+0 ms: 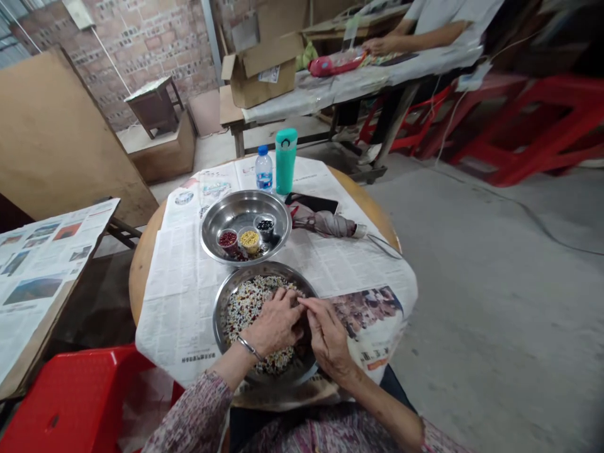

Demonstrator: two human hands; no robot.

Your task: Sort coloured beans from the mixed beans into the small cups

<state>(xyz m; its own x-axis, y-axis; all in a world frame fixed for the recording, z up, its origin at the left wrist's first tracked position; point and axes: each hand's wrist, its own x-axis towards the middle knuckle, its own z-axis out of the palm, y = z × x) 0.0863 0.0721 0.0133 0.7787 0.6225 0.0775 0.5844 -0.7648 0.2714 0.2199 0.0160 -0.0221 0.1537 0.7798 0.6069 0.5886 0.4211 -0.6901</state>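
The left hand [277,322] is down in mixed grains [246,303] inside the near steel bowl [216,322], the right hand [328,336] at its rim with fingertips close by. Beyond, another bowl [207,221] holds three small cups [249,243], and a water bottle [264,171] and turquoise flask [285,165] stand behind

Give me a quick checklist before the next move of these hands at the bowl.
1. Left hand over the small multicoloured pieces in the near round silver metal bowl: ok.
2. Right hand at that bowl's right side, fingertips beside the left fingers: ok.
3. Piece between the right fingertips: cannot tell, too small.
4. Red, yellow and black pieces in separate clear plastic cups: ok.
5. Far round silver metal bowl free of loose pieces: not ok.
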